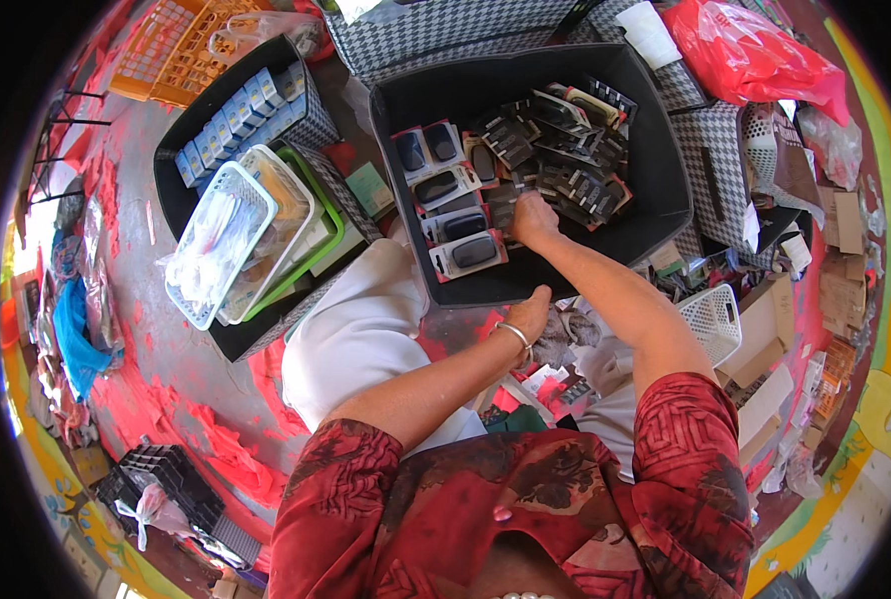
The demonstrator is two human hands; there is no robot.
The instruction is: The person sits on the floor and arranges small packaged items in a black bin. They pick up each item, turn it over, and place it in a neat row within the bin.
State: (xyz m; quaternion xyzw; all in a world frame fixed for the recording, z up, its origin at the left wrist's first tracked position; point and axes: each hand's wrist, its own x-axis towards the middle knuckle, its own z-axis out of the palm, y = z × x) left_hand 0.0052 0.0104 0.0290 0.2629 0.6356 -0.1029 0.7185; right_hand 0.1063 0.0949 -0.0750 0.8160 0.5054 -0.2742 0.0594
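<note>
Black fabric lines the one large bin before us, where at least five carded packs lie face up along the left side, perhaps to keep them apart from the jumbled dark packs, too overlapped for us to count. Of our two hands, the right hand is down between both groups, its fingers too hidden for us to tell whether they grip anything; the left hand is at the near rim, likely steadying the bin, its hold likewise unclear to us.

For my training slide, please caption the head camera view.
Right hand among carded blister packs inside a black-walled storage bin; left hand near its front rim.
</note>
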